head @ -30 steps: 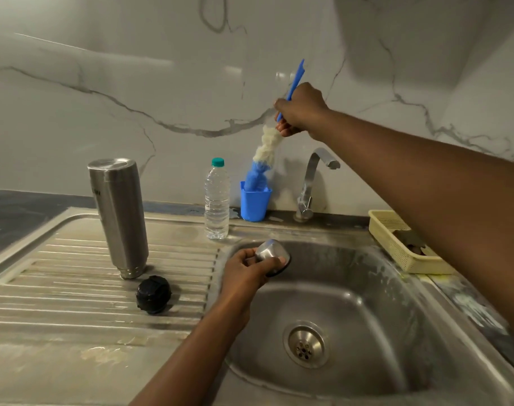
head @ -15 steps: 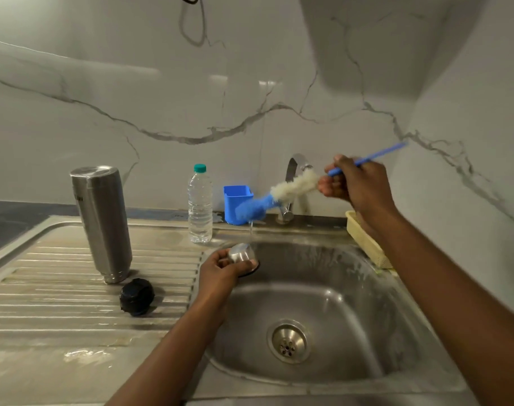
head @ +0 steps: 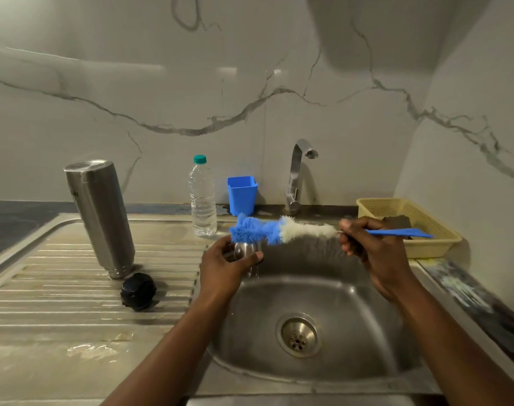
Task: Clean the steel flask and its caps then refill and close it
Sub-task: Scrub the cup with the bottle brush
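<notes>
Whole thing hinges on how the bottle brush lies: nearly flat, running left-right across the back of the sink, blue bristle tip aimed at the left hand. The right hand has its fingers curled round the thin blue handle. The left hand is wrapped round the small steel cap, holding it over the basin's left edge. The tip sits right above the cap, touching or not, can't tell. My guess: the brush has to tilt tip-down into it. The steel flask stands upside down on the drainboard, well left, with the black cap just beside its mouth.
</notes>
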Motion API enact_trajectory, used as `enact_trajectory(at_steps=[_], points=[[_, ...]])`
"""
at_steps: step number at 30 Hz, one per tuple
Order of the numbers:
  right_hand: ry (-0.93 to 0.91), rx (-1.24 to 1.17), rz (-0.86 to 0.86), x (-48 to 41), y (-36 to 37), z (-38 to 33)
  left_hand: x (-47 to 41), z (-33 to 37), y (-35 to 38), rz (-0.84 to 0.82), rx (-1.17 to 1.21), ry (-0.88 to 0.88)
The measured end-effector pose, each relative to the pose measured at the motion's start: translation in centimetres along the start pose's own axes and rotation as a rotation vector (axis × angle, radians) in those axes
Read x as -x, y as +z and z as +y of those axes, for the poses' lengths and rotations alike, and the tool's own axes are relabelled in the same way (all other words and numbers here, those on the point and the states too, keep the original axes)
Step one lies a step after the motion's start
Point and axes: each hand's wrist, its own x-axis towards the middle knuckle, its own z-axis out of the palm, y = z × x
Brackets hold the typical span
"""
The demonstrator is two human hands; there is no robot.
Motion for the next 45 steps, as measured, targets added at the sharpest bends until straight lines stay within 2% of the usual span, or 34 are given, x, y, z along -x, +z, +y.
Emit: enact_trajectory(at_steps=[3,7,13,18,23,28,33,38,43,45], points=[[0.015,0.017,-0.046,0.2,-0.1,0.1,0.1,0.2,-0.1,0.009,-0.029,0.059],[0.065,-0.035,-0.006,0.3,-1.4,-0.4,0.1,0.3,-0.2,0.033,-0.030,0.075],[0.094,-0.086,-0.048,0.7,-0.6,0.3,0.6,0.4,0.2,-0.022,-0.057,0.100],[0.115,-0.152,0.037,0.4,-1.8,0.1,0.2,0.4,-0.4,0.016,-0.028,0.096],[0.150,-0.146,-0.035,0.8,-0.1,0.7,0.6,0.4,-0.1,-0.040,-0.044,0.116],[0.149,-0.189,0.053,0.4,-1.5,0.0,0.2,0.6,-0.8,0.032,-0.040,0.138],[0.184,-0.155,-0.020,0.9,0.1,0.7,0.5,0.4,-0.5,-0.015,-0.048,0.105],[0.174,-0.197,0.071,0.3,-1.5,0.2,0.3,0.9,-0.9,-0.009,0.058,0.059],[0.182,-0.156,-0.005,0.8,0.3,0.8,1.0,1.1,-0.3,-0.085,0.055,0.055],[0.178,-0.201,0.033,0.6,-0.3,0.2,0.8,1.2,-0.5,-0.067,0.105,0.029]])
